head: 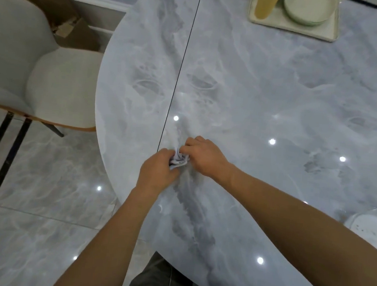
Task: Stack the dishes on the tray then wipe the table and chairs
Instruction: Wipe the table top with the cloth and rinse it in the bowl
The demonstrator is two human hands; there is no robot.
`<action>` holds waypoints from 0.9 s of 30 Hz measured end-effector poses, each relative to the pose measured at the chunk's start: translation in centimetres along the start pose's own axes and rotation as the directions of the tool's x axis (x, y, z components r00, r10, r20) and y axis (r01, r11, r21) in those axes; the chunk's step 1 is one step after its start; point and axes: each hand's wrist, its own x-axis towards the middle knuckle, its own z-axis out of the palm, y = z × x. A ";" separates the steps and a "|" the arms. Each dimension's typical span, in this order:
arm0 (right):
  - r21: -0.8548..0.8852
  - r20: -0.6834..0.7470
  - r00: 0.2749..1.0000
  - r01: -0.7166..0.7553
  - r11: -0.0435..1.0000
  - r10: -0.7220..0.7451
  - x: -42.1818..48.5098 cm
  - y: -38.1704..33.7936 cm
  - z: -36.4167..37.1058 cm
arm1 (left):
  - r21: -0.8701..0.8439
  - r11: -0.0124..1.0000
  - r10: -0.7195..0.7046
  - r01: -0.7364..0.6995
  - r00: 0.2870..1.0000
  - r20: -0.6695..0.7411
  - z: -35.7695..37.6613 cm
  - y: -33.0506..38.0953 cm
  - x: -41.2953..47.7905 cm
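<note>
A small crumpled white cloth (179, 159) is bunched between both my hands over the grey marble table (266, 85), near its left edge. My left hand (158, 171) grips the cloth from the left and my right hand (201, 157) pinches it from the right. At the far side of the table a cream tray (327, 33) holds stacked pale green plates (308, 8) and a tall yellowish object (265, 4). A cream upholstered chair (59, 83) stands to the left of the table.
A dark seam (185, 52) runs across the tabletop. A glass dish with a white plate (370, 227) sits at the right edge near my right forearm. A cardboard box (64, 11) lies behind the chair. Glossy tiled floor (43, 199) lies to the left.
</note>
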 end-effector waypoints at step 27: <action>-0.379 0.424 0.904 0.125 0.917 0.051 -31.5 11.6 -8.8 | 0.096 0.992 -0.096 0.085 0.989 0.112 27.3 25.5 -16.3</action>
